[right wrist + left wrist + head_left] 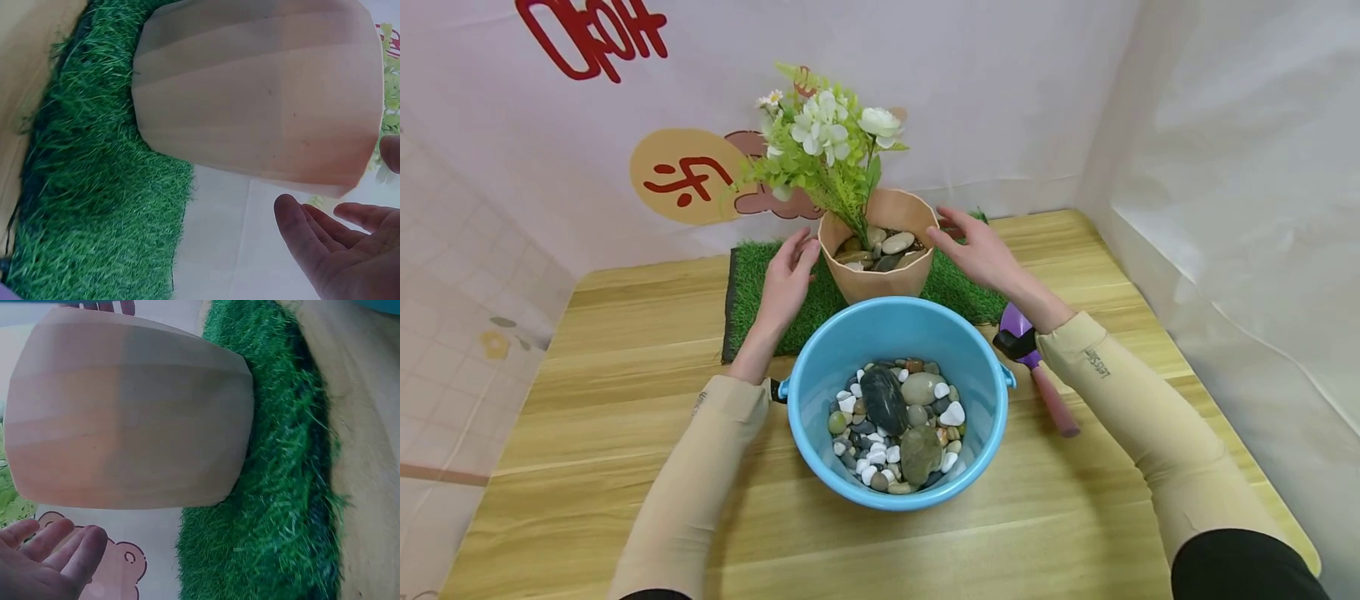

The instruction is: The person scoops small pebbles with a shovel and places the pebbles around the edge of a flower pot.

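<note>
A peach faceted flowerpot [880,287] stands on a green artificial grass mat [756,279], holding stones [897,242] and a bunch of white flowers [823,125] with green leaves. My left hand [788,275] is beside the pot's left side, fingers loosely bent; the left wrist view shows those fingers [84,550] apart from the wall. On the other side, my right hand [981,250] is near the rim with fingers spread. In the right wrist view a gap lies between its fingers [290,212] and the pot; whether the thumb touches the rim I cannot tell.
A blue bucket [808,371] stands in front of the pot, between my forearms, with white, grey and dark pebbles [883,400] inside. Under my right wrist lies a purple trowel [1015,325] with a pink handle [1056,404]. Printed cloth walls [1000,100] enclose the wooden table [647,325].
</note>
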A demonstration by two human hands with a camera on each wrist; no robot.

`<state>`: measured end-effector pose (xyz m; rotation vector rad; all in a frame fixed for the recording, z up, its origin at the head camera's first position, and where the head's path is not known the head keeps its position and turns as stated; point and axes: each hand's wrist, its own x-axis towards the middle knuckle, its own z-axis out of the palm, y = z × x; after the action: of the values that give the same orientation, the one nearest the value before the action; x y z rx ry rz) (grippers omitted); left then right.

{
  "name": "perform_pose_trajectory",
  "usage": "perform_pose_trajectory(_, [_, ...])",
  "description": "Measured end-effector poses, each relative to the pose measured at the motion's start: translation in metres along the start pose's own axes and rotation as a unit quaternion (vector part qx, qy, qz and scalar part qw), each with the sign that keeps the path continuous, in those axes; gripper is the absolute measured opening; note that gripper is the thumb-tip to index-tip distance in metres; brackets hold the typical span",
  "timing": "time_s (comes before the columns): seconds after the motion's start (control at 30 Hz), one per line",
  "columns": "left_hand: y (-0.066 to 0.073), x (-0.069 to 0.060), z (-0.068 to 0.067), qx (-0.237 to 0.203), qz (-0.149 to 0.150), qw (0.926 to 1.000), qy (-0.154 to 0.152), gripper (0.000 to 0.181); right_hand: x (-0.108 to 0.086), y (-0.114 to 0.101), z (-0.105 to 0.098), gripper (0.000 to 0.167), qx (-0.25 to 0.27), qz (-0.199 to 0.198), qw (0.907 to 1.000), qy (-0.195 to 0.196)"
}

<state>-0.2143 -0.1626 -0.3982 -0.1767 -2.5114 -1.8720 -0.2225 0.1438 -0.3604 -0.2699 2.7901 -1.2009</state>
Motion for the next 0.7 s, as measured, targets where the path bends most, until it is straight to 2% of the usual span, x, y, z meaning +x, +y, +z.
perform_pose_trajectory(0.23, [-0.001,0.012,0.009,-0.020,-0.011,0.9997,0.002,0.065,0.009,-0.005,0.007,0.065,0.021,-0.005,0.9998,0.003])
perform_pose_trajectory(0.53, [-0.001,0.013,0.015,-0.026,0.000,0.9997,-0.001,0.062,0.012,-0.004,0.010,0.064,0.030,-0.005,0.9995,0.005])
perform_pose_trajectory(0.7, [-0.002,0.015,0.017,-0.028,-0.004,0.9996,-0.002,0.060,0.015,-0.003,0.008,0.063,0.033,-0.002,0.9994,-0.008])
